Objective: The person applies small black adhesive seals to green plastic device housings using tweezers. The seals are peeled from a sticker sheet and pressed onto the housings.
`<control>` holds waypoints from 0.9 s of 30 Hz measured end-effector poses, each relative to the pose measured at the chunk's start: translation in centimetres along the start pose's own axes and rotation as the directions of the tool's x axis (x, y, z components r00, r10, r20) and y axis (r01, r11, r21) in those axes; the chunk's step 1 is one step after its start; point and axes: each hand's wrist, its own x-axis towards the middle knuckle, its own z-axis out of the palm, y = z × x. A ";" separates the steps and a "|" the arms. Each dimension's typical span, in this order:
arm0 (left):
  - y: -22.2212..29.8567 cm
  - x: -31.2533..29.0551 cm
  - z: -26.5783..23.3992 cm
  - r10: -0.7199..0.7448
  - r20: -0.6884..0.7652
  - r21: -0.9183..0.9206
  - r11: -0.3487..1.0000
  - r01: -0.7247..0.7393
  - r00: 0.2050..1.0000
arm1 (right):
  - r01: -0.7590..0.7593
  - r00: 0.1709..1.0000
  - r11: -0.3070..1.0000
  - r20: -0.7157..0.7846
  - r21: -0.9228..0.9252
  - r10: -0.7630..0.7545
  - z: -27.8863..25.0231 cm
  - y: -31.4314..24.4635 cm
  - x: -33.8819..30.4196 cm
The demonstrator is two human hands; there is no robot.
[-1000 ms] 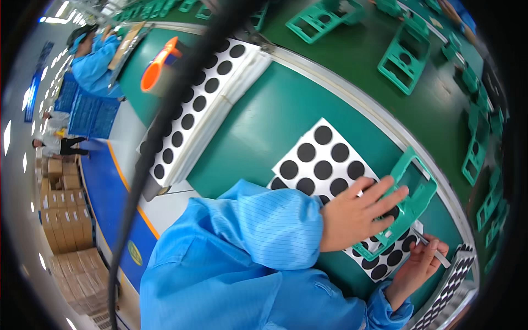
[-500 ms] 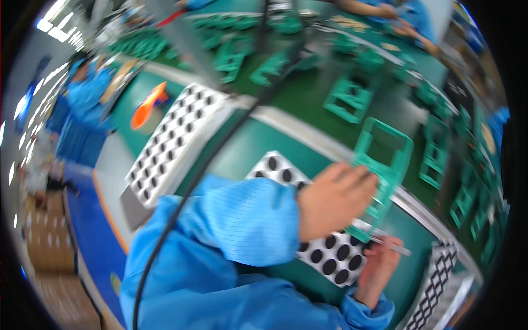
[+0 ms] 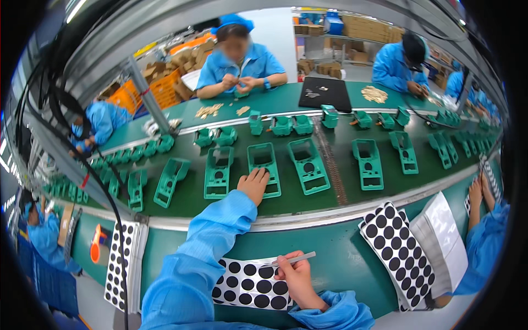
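My left arm reaches forward over the table edge to the belt. There my left hand (image 3: 254,185) is on the lower left part of a green plastic housing (image 3: 260,155), its fingers bent over the frame and its thumb out of sight. A dark disc shows by the fingertips. My right hand (image 3: 298,281) is closed on slim silver tweezers (image 3: 301,257), held nearly level with the tip toward the left. Below the tip, a white sheet of round black stickers (image 3: 240,297) lies on the green table, partly covered by my left sleeve.
More green housings (image 3: 309,165) line the dark green belt (image 3: 346,201). Sticker sheets lie in stacks at left (image 3: 133,253) and right (image 3: 397,250). An orange-handled tool (image 3: 97,246) is at far left. A black cable (image 3: 113,212) hangs down the left side. Co-workers sit opposite and at both sides.
The view has swung round and levelled. The green housing, earlier held above the table edge near both hands, now lies on the belt under my left hand. The right hand keeps the tweezers.
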 end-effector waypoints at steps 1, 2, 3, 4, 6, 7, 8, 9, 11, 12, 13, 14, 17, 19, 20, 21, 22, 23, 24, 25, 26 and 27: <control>-0.5 0.1 -0.1 0.020 -0.001 0.016 1.000 -0.020 1.000 | -0.015 1.000 1.000 0.008 -0.006 0.015 0.2 0.0 0.0; -0.9 0.2 -0.1 0.002 0.033 -0.021 1.000 -0.001 0.999 | -0.004 1.000 1.000 0.004 0.014 0.004 0.3 0.0 0.0; -0.7 -0.1 -0.3 -0.021 0.074 -0.065 0.998 0.026 0.997 | 0.003 1.000 1.000 0.016 0.016 -0.004 0.3 -0.1 0.1; -0.5 0.0 -0.4 -0.012 0.081 -0.062 0.998 0.017 0.997 | 0.008 1.000 1.000 0.028 0.016 -0.009 0.3 0.0 0.1; -0.5 0.8 -0.8 -0.048 0.167 0.040 0.998 0.042 0.985 | 0.037 0.998 0.999 0.057 -0.017 -0.036 0.4 0.0 0.5; -0.7 1.1 -0.8 -0.041 0.168 0.081 0.996 0.028 0.985 | 0.032 0.997 0.999 0.065 -0.022 -0.030 0.6 -0.2 0.6; -1.2 1.4 -0.8 -0.041 0.171 0.118 0.993 0.021 0.984 | 0.023 0.998 0.999 0.065 -0.032 -0.021 0.9 -0.3 0.8; -1.3 1.3 -1.2 -0.017 0.084 0.099 0.995 0.009 0.996 | 0.021 0.998 1.000 0.064 -0.014 -0.020 0.8 -0.3 1.1; -1.2 0.3 -2.5 0.007 -0.082 0.075 0.997 -0.001 0.997 | 0.027 0.995 1.000 0.095 -0.008 -0.026 0.8 -0.3 1.6; -1.0 -0.2 -3.5 0.020 -0.165 0.067 0.998 -0.009 0.986 | 0.030 0.996 0.999 0.087 -0.026 -0.028 0.9 -0.5 1.6; -1.0 -1.2 -4.5 0.048 -0.144 0.021 0.999 -0.045 0.988 | 0.033 0.994 0.999 0.104 -0.013 -0.031 1.0 -0.5 1.6; -0.7 -2.2 -5.8 0.084 -0.130 -0.028 0.996 -0.089 0.988 | 0.029 0.994 1.000 0.109 -0.006 -0.028 1.0 -0.6 1.7; -0.5 -8.0 -8.8 0.221 0.104 -0.140 0.968 -0.206 0.970 | 0.081 0.996 0.996 0.041 -0.022 -0.080 1.1 -0.4 1.8; 0.0 -12.4 -10.2 0.306 0.245 -0.295 0.927 -0.230 0.920 | 0.133 0.991 0.991 -0.005 -0.020 -0.133 0.6 -0.4 2.0; 0.4 -14.8 -11.0 0.337 0.329 -0.380 0.902 -0.203 0.882 | 0.128 0.991 0.991 -0.032 -0.029 -0.129 0.7 -0.6 1.9; 1.1 -17.1 -11.7 0.344 0.382 -0.347 0.914 -0.211 0.858 | 0.133 0.990 0.991 -0.040 -0.021 -0.133 0.6 -0.6 2.0; 1.9 -19.0 -12.2 0.355 0.431 -0.319 0.920 -0.228 0.830 | 0.142 0.988 0.990 -0.055 -0.017 -0.143 0.5 -0.7 1.9; 2.6 -20.5 -12.7 0.358 0.446 -0.291 0.925 -0.246 0.820 | 0.137 0.989 0.990 -0.044 -0.022 -0.138 0.8 -0.7 1.9; 3.3 -21.4 -13.0 0.367 0.457 -0.269 0.925 -0.268 0.810 | 0.137 0.989 0.990 -0.050 -0.036 -0.138 0.8 -0.8 1.7; 3.7 -22.0 -13.2 0.355 0.451 -0.206 0.934 -0.292 0.819 | 0.137 0.989 0.989 -0.057 -0.052 -0.139 0.9 -0.9 1.4; 3.7 -22.5 -13.1 0.355 0.443 -0.215 0.934 -0.287 0.823 | 0.136 0.989 0.988 -0.056 -0.066 -0.140 1.1 -0.6 1.1; 3.6 -22.6 -13.0 0.333 0.416 -0.217 0.940 -0.264 0.846 | 0.179 0.983 0.981 -0.030 -0.068 -0.182 1.3 -0.3 1.2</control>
